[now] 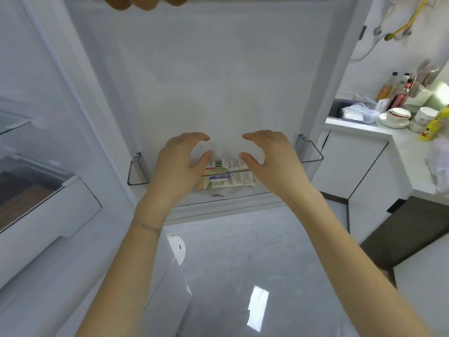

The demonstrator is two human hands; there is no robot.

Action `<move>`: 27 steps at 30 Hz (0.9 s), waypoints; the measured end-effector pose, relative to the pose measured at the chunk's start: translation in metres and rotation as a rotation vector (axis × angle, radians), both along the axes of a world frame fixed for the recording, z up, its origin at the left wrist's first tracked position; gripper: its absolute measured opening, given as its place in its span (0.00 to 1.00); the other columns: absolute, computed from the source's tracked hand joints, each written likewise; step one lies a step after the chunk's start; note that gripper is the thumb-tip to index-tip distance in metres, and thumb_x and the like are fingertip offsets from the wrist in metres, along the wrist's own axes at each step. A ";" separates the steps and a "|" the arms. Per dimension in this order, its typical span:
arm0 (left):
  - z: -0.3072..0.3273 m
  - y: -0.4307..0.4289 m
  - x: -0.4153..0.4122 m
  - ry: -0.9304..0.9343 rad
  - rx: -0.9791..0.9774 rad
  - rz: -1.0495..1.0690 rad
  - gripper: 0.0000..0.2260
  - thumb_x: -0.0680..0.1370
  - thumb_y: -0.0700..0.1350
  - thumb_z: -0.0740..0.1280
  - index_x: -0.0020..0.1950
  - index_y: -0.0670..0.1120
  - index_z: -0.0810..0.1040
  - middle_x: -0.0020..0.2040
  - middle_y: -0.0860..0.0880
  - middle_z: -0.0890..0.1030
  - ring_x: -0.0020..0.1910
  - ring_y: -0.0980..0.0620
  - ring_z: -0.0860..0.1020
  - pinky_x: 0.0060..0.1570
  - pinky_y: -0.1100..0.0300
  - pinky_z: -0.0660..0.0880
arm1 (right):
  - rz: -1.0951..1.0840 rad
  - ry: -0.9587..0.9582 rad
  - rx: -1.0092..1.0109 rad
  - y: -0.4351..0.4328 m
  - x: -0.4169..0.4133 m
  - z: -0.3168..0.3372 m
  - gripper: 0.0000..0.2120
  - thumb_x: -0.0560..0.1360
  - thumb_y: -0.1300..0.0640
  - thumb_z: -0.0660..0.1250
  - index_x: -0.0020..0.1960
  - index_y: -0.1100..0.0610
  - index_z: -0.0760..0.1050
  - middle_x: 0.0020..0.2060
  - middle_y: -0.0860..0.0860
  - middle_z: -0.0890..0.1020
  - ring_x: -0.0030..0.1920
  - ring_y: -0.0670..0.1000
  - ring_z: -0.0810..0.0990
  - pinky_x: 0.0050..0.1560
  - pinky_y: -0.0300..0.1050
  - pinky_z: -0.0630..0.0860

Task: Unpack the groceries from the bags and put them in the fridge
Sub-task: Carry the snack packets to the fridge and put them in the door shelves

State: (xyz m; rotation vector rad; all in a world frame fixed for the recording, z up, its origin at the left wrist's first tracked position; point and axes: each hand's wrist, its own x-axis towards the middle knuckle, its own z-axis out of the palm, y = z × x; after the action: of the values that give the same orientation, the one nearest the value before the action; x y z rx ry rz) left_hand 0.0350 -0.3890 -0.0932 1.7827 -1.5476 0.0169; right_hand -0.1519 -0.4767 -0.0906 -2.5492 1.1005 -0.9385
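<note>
- You face the inner side of the open fridge door [218, 81], a plain white panel that fills the middle of the view.
- Low on that door a clear plastic door bin [312, 154] runs across its width.
- The groceries in view are flat printed packets [229, 175]. They lie in the middle of the bin, one over another, with a barcode showing on the upper one. Their labels are too small to read.
- Your left hand [178, 161] hovers over the left part of the bin, fingers and thumb curved into a loose C, grasping nothing.
- Your right hand [271, 158] mirrors it over the right part of the bin, likewise curved and released, with nothing in it.
- Your two thumbs point toward each other just above the packets. From this angle you cannot tell whether they touch them.
- A thin bracelet [147, 226] circles your left wrist.
- To your left, the fridge body shows a white drawer [48, 210] below a clear shelf [14, 122].
- To your right, a white counter [398, 147] carries stacked bowls [398, 115], a clear lidded container [359, 114], dark bottles [398, 91] and a yellow bottle [433, 125].
- Below your arms lies a glossy grey floor [243, 251].
</note>
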 end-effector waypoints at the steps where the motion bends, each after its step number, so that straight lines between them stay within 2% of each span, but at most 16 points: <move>1: -0.002 -0.004 -0.008 -0.018 -0.022 -0.022 0.14 0.80 0.49 0.65 0.64 0.50 0.76 0.65 0.52 0.77 0.65 0.49 0.71 0.65 0.54 0.66 | -0.032 -0.005 -0.018 0.002 -0.010 -0.001 0.20 0.78 0.50 0.66 0.68 0.55 0.73 0.63 0.51 0.77 0.66 0.55 0.70 0.64 0.45 0.64; 5: -0.010 -0.025 -0.048 -0.101 -0.051 -0.133 0.20 0.78 0.54 0.64 0.68 0.50 0.74 0.70 0.48 0.73 0.71 0.46 0.67 0.69 0.49 0.62 | -0.167 -0.019 -0.048 0.009 -0.056 -0.009 0.24 0.78 0.47 0.65 0.71 0.53 0.69 0.65 0.50 0.75 0.69 0.54 0.67 0.68 0.49 0.63; 9: -0.014 -0.044 -0.105 -0.191 -0.018 -0.257 0.23 0.79 0.56 0.64 0.73 0.53 0.67 0.77 0.49 0.63 0.77 0.46 0.55 0.75 0.44 0.52 | -0.328 0.021 -0.029 0.012 -0.113 -0.020 0.28 0.77 0.43 0.63 0.75 0.49 0.63 0.69 0.49 0.70 0.71 0.53 0.63 0.68 0.53 0.63; 15: -0.030 -0.069 -0.214 -0.266 -0.034 -0.507 0.27 0.79 0.59 0.61 0.76 0.55 0.62 0.80 0.52 0.54 0.79 0.49 0.44 0.75 0.46 0.40 | -0.544 0.022 0.101 0.017 -0.217 -0.045 0.31 0.78 0.43 0.62 0.77 0.45 0.55 0.76 0.49 0.59 0.77 0.53 0.51 0.74 0.57 0.53; 19: -0.056 -0.100 -0.291 -0.291 0.027 -0.595 0.29 0.79 0.60 0.59 0.78 0.56 0.57 0.80 0.52 0.52 0.79 0.48 0.43 0.76 0.42 0.41 | -0.692 0.018 0.163 0.014 -0.294 -0.062 0.32 0.78 0.43 0.62 0.78 0.45 0.54 0.77 0.50 0.57 0.77 0.54 0.49 0.75 0.56 0.50; 22: -0.072 -0.125 -0.353 -0.305 0.074 -0.639 0.32 0.79 0.61 0.59 0.79 0.58 0.49 0.80 0.52 0.48 0.79 0.48 0.41 0.75 0.42 0.40 | -0.762 0.011 0.190 0.009 -0.353 -0.071 0.33 0.78 0.42 0.62 0.78 0.45 0.52 0.77 0.49 0.56 0.77 0.53 0.47 0.76 0.56 0.49; 24: -0.081 -0.141 -0.395 -0.322 0.089 -0.663 0.33 0.78 0.65 0.56 0.79 0.60 0.45 0.80 0.52 0.46 0.79 0.47 0.40 0.75 0.42 0.40 | -0.809 0.026 0.207 0.004 -0.392 -0.076 0.33 0.78 0.42 0.62 0.78 0.44 0.51 0.77 0.49 0.55 0.78 0.53 0.46 0.76 0.56 0.48; 27: -0.091 -0.164 -0.450 -0.363 0.092 -0.682 0.33 0.76 0.68 0.49 0.79 0.61 0.44 0.80 0.51 0.45 0.79 0.47 0.39 0.75 0.41 0.40 | -0.880 0.050 0.249 -0.003 -0.447 -0.082 0.33 0.78 0.41 0.61 0.78 0.43 0.50 0.78 0.49 0.52 0.78 0.52 0.44 0.75 0.54 0.46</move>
State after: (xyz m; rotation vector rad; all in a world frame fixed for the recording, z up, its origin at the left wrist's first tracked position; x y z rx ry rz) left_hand -0.4153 -0.5529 -0.1840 1.2763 -2.3865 -0.0670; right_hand -0.5984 -0.4799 -0.1724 -1.8599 2.2582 -0.8030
